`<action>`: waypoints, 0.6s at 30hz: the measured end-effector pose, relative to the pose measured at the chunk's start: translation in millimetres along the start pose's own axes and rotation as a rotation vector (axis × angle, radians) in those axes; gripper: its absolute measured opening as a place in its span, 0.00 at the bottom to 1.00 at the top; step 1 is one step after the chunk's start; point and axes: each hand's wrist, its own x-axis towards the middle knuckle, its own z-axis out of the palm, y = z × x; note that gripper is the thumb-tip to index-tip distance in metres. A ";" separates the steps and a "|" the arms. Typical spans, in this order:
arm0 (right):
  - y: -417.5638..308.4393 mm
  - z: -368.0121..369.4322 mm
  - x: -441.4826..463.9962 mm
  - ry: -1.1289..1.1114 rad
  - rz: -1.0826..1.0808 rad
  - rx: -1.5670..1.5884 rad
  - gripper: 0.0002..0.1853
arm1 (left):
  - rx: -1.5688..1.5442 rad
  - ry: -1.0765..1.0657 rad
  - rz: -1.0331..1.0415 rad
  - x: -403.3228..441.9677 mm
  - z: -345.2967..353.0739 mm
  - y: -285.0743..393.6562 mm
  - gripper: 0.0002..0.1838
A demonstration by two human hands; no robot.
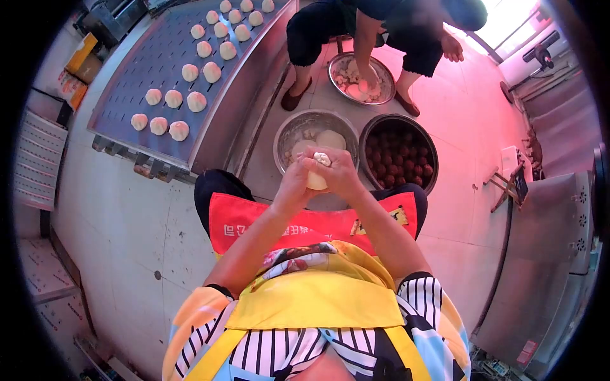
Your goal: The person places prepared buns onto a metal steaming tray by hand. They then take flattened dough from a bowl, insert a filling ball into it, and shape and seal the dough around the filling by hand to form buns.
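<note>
My left hand (292, 185) and my right hand (345, 176) are closed together around a dough ball (316, 182), above my lap. Its gathered white top pokes out between my thumbs and fingers, and its pale, smooth underside shows below. Just beyond my hands is a metal bowl (277, 147) holding pale dough (331, 139) and some flour; my hands hide its near part. To its right stands a dark round basin (434, 146) filled with many dark reddish-brown balls (399, 155).
A large perforated metal tray (130, 95) at the left carries rows of dough buns (196, 101). Opposite me a person reaches one hand (367, 77) into another dough bowl (331, 75). A folding stool (511, 184) and a metal cabinet (534, 267) stand at the right.
</note>
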 end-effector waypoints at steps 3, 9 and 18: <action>-4.0 2.7 1.6 0.004 -0.015 -0.040 0.17 | -0.018 -0.051 0.003 6.5 -10.7 -5.9 0.30; 0.8 4.0 0.9 0.020 0.041 0.041 0.17 | 0.025 0.000 -0.054 3.8 -5.7 1.0 0.30; 1.9 4.4 3.8 -0.006 0.045 0.142 0.18 | 0.049 0.010 -0.005 0.3 -7.1 2.3 0.27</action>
